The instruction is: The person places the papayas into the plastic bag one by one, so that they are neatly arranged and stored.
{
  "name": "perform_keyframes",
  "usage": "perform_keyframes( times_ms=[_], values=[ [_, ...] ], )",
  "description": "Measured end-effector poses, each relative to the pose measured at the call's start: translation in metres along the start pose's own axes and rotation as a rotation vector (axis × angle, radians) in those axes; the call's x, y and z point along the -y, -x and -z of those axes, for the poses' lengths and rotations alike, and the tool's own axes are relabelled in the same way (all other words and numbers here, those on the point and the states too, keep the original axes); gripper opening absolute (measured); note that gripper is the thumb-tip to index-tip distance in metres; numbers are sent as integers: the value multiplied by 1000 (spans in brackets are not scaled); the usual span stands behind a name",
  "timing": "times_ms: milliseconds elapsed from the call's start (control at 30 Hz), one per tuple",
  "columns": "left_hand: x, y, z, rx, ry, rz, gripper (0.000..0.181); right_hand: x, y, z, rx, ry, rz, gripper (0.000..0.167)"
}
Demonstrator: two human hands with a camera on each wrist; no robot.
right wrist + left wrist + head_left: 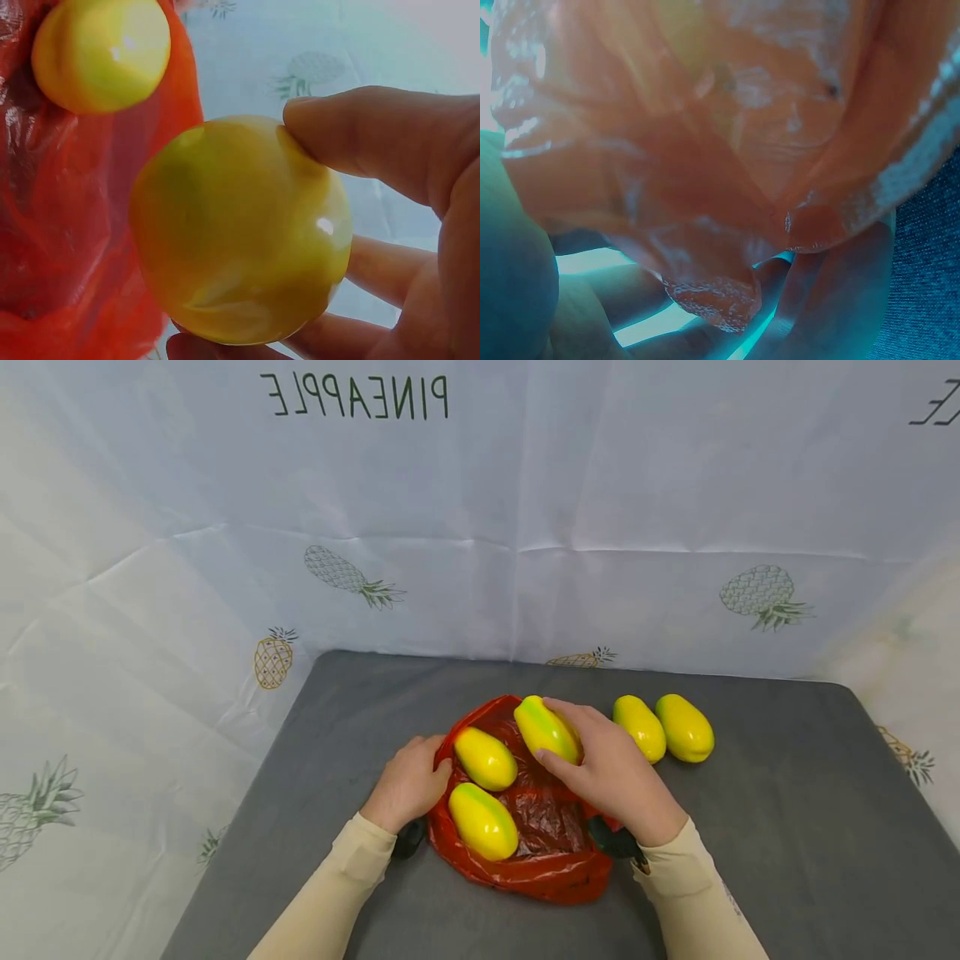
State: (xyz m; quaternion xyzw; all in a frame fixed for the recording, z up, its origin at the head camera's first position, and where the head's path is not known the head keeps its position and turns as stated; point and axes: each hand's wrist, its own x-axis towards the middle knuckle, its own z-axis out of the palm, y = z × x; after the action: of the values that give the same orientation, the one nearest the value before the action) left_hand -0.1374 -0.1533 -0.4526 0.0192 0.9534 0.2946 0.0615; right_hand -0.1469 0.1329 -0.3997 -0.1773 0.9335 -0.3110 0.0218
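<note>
A red plastic bag point(547, 827) lies open on the grey table with two yellow-green fruits, one point(486, 758) behind the other point(483, 822), on its left side. My left hand point(411, 783) grips the bag's left rim; in the left wrist view the red film point(675, 172) covers much of that hand. With thumb and fingers around it, my right hand point(609, 767) holds a third fruit point(546, 728) over the bag's back right part. The right wrist view shows this fruit point(240, 232) between the thumb and fingers, beside the bag point(67, 247).
Two more yellow fruits, one point(640, 729) beside the other point(685, 728), lie on the grey table point(787, 810) right of the bag. Behind the table hangs a pale cloth point(480, 485) with pineapple prints. Dark bands show at both wrists.
</note>
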Motion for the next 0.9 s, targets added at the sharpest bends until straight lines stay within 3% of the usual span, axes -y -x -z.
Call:
perform_keyframes(
  times_ms=[333,700,900],
  values=[
    [1,-1,0,-6,-12,-8,36,3,-5,-12,30,5,16,70],
    [1,0,0,-12,-7,-16,34,3,-17,-21,76,80,40,68],
    [-1,1,1,-12,-8,-23,33,2,-25,-24,109,99,13,69]
  ],
)
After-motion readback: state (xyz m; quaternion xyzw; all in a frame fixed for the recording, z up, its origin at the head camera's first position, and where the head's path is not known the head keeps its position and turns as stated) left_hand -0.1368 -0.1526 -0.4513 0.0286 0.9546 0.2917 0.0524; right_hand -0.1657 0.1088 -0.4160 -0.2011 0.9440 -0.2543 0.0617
